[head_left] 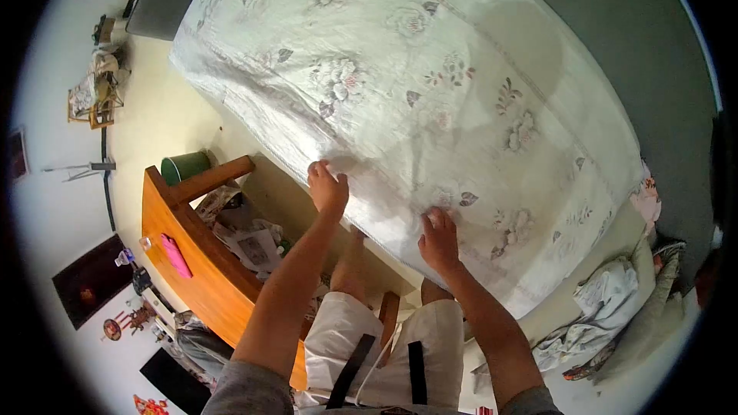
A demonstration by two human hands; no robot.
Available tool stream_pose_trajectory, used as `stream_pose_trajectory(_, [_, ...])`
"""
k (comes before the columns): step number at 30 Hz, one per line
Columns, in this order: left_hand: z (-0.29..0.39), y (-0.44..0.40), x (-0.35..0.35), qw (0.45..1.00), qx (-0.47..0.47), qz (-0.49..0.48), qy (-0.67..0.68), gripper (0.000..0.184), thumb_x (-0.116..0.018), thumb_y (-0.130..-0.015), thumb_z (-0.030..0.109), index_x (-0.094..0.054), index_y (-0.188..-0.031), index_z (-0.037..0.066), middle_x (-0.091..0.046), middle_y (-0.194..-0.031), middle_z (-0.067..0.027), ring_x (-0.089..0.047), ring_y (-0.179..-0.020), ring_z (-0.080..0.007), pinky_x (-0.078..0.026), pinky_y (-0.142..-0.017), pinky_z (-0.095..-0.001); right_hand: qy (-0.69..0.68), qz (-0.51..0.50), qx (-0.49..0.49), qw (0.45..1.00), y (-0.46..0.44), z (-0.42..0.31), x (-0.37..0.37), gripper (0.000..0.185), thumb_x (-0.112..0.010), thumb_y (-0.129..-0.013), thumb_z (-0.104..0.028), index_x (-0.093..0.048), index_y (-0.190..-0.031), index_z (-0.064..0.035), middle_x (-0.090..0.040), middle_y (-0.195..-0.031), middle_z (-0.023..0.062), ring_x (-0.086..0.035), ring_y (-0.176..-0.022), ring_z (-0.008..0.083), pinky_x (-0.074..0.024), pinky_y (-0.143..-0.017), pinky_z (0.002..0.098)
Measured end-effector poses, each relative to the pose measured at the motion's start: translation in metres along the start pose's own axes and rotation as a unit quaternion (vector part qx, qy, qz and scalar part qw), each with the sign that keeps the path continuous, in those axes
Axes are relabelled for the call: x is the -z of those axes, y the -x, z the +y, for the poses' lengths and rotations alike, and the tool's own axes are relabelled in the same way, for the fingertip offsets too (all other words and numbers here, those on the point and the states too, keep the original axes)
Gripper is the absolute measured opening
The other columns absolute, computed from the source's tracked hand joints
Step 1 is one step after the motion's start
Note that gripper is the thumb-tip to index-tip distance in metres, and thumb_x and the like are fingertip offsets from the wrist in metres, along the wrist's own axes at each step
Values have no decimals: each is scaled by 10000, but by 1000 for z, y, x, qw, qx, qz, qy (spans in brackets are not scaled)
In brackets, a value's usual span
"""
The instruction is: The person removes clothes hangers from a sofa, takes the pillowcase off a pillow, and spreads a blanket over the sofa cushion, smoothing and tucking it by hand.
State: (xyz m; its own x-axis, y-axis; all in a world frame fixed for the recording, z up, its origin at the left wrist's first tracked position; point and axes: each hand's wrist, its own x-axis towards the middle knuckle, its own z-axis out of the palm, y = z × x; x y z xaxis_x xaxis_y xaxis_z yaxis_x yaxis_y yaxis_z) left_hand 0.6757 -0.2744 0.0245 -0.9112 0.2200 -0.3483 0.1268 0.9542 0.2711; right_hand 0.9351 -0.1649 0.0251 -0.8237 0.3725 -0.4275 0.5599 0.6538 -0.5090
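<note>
A pale floral bedsheet (384, 84), printed with grey and pinkish flowers and leaves, covers the bed in front of me. At its near edge, my left hand (328, 187) touches the cloth with the thumb apart from the bent fingers. Farther right, my right hand (439, 238) rests on the sheet, fingers slightly curled and thumb apart. No gathered cloth is visible in either hand, though the fingertips are partly hidden. Creases run along the sheet's near side by the left hand, and its edge hangs over the bed's side.
An orange wooden table (207, 292) stands close on my left, with a pink case (177, 256) on top. Beside it is a green bin (184, 167). Crumpled clothes (596, 311) and a pillow (642, 338) lie at the right. A grey headboard-like panel (638, 31) runs behind the bed.
</note>
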Motion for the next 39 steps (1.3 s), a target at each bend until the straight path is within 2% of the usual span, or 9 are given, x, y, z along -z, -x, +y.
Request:
stream_pose_trajectory(9, [-79, -140, 36, 970, 160, 115, 144, 750, -681, -783, 130, -247, -1373, -32, -317, -1322, -275, -373, -1223, -431, -385, -996, -459, -42, 56, 17, 997, -102, -136, -31, 461, -616, -754, -55, -506, -1200, -11, -444, -1218, 196, -431, -1179, 368, -378, -961, 483])
stream_pose_trajectory(12, [-98, -193, 60, 954, 178, 163, 178, 664, -677, -804, 128, -313, -1332, -47, -457, -1201, -235, -489, -1117, -368, -430, -933, -419, -73, 56, 34, 995, -144, -191, -39, 443, -608, -759, -49, -511, -1190, -25, -449, -1218, 184, -434, -1177, 361, -384, -961, 472])
stream_pose_trajectory(15, [-120, -236, 85, 905, 198, 68, 370, 428, -665, -827, 123, -460, -1155, -58, -559, -963, -168, -568, -891, -276, -460, -807, -378, -86, 54, 39, 994, -179, -231, -48, 410, -594, -756, -29, -521, -1160, -36, -455, -1210, 178, -455, -1145, 353, -397, -946, 463])
stream_pose_trajectory(18, [-148, -251, 100, 927, 140, 20, 348, 263, -645, -850, 151, -504, -957, -43, -540, -770, -119, -524, -709, -222, -441, -693, -360, -93, 56, 48, 993, -210, -254, -50, 401, -582, -756, -25, -522, -1152, -36, -460, -1204, 176, -461, -1133, 352, -394, -947, 464])
stream_pose_trajectory(26, [-211, -225, 78, 930, 231, 60, 279, 238, -593, -843, 110, -480, -1005, -23, -518, -936, -174, -535, -807, -268, -443, -724, -389, -16, 17, 68, 997, -223, -255, -46, 465, -561, -764, -52, -497, -1225, -38, -448, -1255, 167, -429, -1184, 372, -349, -997, 477])
stream_pose_trajectory(29, [-201, -216, 91, 976, 89, 138, 145, 327, -608, -830, 89, -459, -1103, -15, -473, -1095, -190, -527, -948, -276, -443, -804, -392, -10, -10, 72, 997, -219, -253, -43, 505, -568, -760, -51, -479, -1257, -28, -427, -1287, 176, -412, -1204, 375, -332, -1013, 480])
stream_pose_trajectory(32, [-188, -225, 96, 963, 53, 60, 258, 410, -612, -834, 95, -430, -1181, -26, -438, -1162, -187, -488, -1048, -263, -422, -873, -381, -30, 34, 55, 997, -221, -236, -43, 514, -576, -755, -48, -475, -1258, -21, -420, -1293, 181, -407, -1211, 371, -331, -1012, 479])
stream_pose_trajectory(36, [-184, -279, 101, 835, 288, 88, 461, 475, -650, -865, 212, -430, -1205, -35, -504, -1061, -143, -557, -867, -232, -494, -721, -374, -39, 61, 1, 997, -223, -215, -27, 525, -579, -737, -38, -475, -1251, -15, -420, -1298, 186, -418, -1207, 365, -345, -1000, 477])
stream_pose_trajectory(39, [-218, -324, 102, 824, 303, 108, 466, 510, -684, -838, 293, -491, -1137, -72, -566, -1055, -168, -575, -900, -230, -480, -753, -355, -54, 30, 20, 998, -218, -196, -25, 517, -582, -739, -50, -477, -1244, -22, -420, -1294, 179, -419, -1208, 362, -358, -986, 478])
